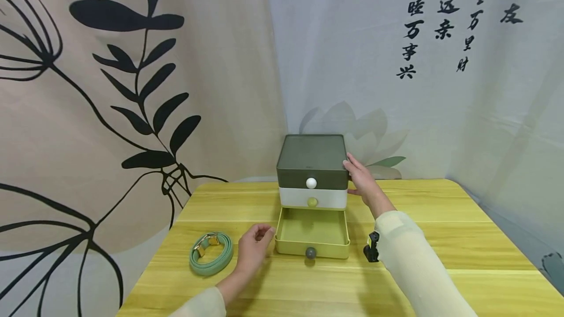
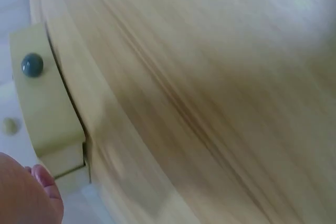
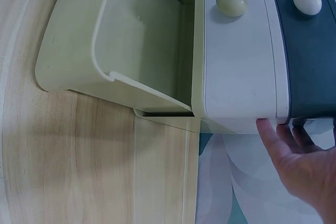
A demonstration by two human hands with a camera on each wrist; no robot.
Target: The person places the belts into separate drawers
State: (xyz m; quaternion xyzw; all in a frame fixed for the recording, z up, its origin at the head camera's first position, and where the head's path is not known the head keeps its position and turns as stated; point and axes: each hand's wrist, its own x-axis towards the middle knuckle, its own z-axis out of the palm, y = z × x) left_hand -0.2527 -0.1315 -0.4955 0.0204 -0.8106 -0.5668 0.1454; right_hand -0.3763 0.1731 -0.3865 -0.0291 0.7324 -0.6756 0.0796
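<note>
A desktop drawer box [image 1: 314,153] stands at the back of the table, with a dark green top tier, a white middle tier [image 1: 291,197] and a yellow-green bottom drawer [image 1: 288,248]. That bottom drawer is pulled out and nothing lies inside it. My right hand [image 1: 364,182] rests against the box's right side, its fingertips [image 3: 268,129] touching near the white and dark green tiers. Beside the drawer's left front corner is my left hand [image 1: 252,251], fingers loosely bent and holding nothing. In the left wrist view this hand shows only partly, at the lower left edge.
A coiled green belt [image 1: 211,269] with a gold-coloured buckle lies on the wooden table [image 1: 423,238], left of my left hand. Round knobs stick out from the drawer fronts, including a grey one [image 2: 32,65] on the bottom drawer. Printed curtain cloth [image 1: 233,87] hangs behind the table.
</note>
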